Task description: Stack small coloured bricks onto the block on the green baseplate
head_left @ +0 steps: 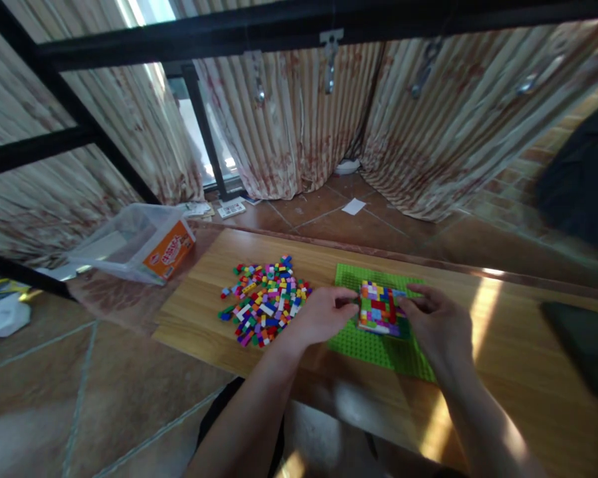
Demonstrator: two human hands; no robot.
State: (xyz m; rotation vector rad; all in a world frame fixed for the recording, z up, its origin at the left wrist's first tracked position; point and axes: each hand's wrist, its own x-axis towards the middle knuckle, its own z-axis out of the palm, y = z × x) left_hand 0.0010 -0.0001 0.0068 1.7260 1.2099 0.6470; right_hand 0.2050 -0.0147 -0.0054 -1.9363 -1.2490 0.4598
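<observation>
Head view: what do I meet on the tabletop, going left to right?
Loose colored bricks, left hand, multicolored brick block, right hand, dark flat object.

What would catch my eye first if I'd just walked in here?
Probably the bright heap of loose toy bricks spread on the wooden table. Right of it, the left hand and right hand flank a multicoloured block of bricks over a green baseplate.
</observation>
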